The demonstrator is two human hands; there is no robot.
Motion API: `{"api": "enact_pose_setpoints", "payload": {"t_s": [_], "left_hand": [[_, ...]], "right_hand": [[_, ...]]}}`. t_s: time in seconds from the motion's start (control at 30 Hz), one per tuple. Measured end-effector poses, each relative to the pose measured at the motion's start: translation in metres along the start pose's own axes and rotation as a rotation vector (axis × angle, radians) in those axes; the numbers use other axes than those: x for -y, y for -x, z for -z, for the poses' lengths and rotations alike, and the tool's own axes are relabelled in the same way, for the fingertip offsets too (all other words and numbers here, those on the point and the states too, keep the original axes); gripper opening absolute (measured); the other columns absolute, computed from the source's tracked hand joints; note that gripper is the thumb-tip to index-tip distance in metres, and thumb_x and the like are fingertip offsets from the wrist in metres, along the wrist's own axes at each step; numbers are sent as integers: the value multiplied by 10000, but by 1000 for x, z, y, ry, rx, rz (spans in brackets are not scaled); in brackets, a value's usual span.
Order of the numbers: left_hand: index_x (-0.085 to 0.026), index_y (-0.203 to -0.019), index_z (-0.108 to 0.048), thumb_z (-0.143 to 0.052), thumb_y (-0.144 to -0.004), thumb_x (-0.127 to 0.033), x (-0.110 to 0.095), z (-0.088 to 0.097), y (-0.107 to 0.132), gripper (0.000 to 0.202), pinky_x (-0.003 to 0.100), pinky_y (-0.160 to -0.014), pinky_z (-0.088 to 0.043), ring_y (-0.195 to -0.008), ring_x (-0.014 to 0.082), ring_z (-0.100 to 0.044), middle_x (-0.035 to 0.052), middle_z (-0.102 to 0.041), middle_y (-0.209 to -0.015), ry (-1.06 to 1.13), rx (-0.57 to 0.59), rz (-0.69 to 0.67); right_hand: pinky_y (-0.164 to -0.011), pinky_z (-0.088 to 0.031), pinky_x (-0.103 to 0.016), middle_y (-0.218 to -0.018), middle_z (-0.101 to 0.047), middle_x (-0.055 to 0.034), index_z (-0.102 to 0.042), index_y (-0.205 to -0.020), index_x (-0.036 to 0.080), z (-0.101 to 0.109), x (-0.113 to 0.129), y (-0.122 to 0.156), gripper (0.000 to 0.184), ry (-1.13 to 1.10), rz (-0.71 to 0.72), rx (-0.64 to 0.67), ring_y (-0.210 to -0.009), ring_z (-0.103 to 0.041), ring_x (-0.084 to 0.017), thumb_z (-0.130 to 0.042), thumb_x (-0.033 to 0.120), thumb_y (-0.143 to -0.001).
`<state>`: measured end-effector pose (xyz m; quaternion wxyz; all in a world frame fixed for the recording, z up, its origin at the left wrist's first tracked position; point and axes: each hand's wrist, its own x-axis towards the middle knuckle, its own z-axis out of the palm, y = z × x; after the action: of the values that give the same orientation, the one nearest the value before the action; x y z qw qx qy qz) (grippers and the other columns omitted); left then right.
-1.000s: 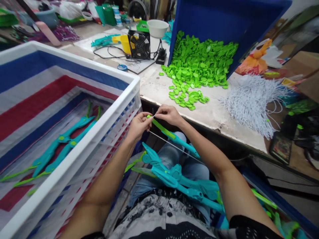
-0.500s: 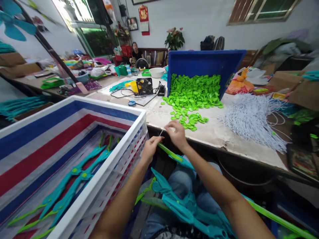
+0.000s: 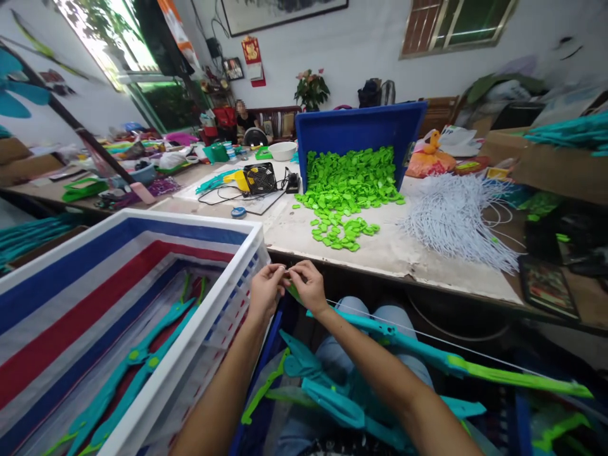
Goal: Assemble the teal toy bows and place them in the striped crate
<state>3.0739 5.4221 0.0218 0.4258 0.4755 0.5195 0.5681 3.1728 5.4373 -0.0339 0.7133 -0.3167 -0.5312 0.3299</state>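
My left hand (image 3: pixel 266 290) and my right hand (image 3: pixel 308 285) meet just in front of the table edge, fingers pinched. Between the fingertips is the end of a thin white string, partly hidden. A teal toy bow with green tips (image 3: pixel 418 345) stretches from the hands to the lower right, passing behind my right forearm. Its white string (image 3: pixel 475 347) runs nearly straight alongside it. The bow's near tip is at my left fingers, mostly covered. More teal and green bow parts (image 3: pixel 327 399) lie across my lap below the forearms.
A white crate (image 3: pixel 259 235) with a striped lining stands at left, holding finished-looking teal bows (image 3: pixel 142 354). On the table (image 3: pixel 380 269) are a tipped blue bin (image 3: pixel 361 126) spilling green plastic pieces (image 3: pixel 351 183), white strings (image 3: pixel 456 221) and a small fan (image 3: pixel 259 178). A person (image 3: pixel 244 120) sits far back.
My hands have come closer together and lower, fingertips now meeting at the string end. The bow's far part and its string have come into fuller view at right. The camera view has shifted.
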Motion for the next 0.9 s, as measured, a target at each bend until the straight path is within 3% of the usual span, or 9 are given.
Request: {"api": "enact_pose_setpoints", "payload": {"t_s": [0.1,0.23,0.4,0.53,0.63,0.8,0.9], "left_hand": [[-101,-767,-647,-831,-508,-384,-4,5,0,425,167,-374,-397,-495,100,-571,39,-644,-678,-3,117,109],[-96,-748,-686,-855,-478,-355,-12,13,-2,411,166,-419,-467,-517,107,-600,46,-649,-646,-46,205,197],[-102,-723,-637,-820,-525,-313,-13,6,-2,342,171,-425,-480,-500,116,-612,34,-636,-599,-1,167,182],[-110,-690,-591,-754,-564,-263,-11,-7,-1,256,164,-395,-438,-471,103,-584,10,-614,-573,44,73,190],[-128,-601,-539,-730,-538,-235,-9,-12,-2,228,164,-416,-432,-467,88,-559,-16,-582,-532,122,-6,190],[-117,-619,-610,-706,-515,-209,-3,-11,-5,168,266,-669,-551,-647,133,-642,24,-656,-644,235,73,155],[-110,-667,-647,-747,-509,-203,-1,-9,-4,209,279,-729,-554,-675,129,-644,24,-666,-680,192,116,112]], "right_hand": [[-579,-496,-245,-851,-578,-36,-704,-750,218,0,0,-2,100,-32,-38,-52,-718,-585,-135,-630,273,-789],[-624,-503,-246,-838,-575,-30,-716,-757,215,3,-3,-5,106,-33,-20,5,-730,-590,-131,-629,267,-790],[-792,-501,-261,-920,-601,-38,-730,-902,226,8,-2,-5,184,53,51,130,-858,-594,-138,-555,242,-847],[-741,-503,-242,-931,-604,-37,-696,-1038,229,10,1,-4,233,96,57,89,-829,-592,-126,-531,257,-877],[-760,-499,-259,-920,-601,-43,-709,-985,232,14,3,-6,203,147,158,129,-843,-586,-136,-548,310,-889],[-811,-490,-283,-925,-613,-49,-705,-895,226,24,4,-17,192,243,203,191,-858,-588,-147,-536,317,-900],[-819,-483,-284,-914,-614,-49,-672,-867,215,29,5,-20,178,283,229,238,-862,-586,-149,-512,284,-903]]}}
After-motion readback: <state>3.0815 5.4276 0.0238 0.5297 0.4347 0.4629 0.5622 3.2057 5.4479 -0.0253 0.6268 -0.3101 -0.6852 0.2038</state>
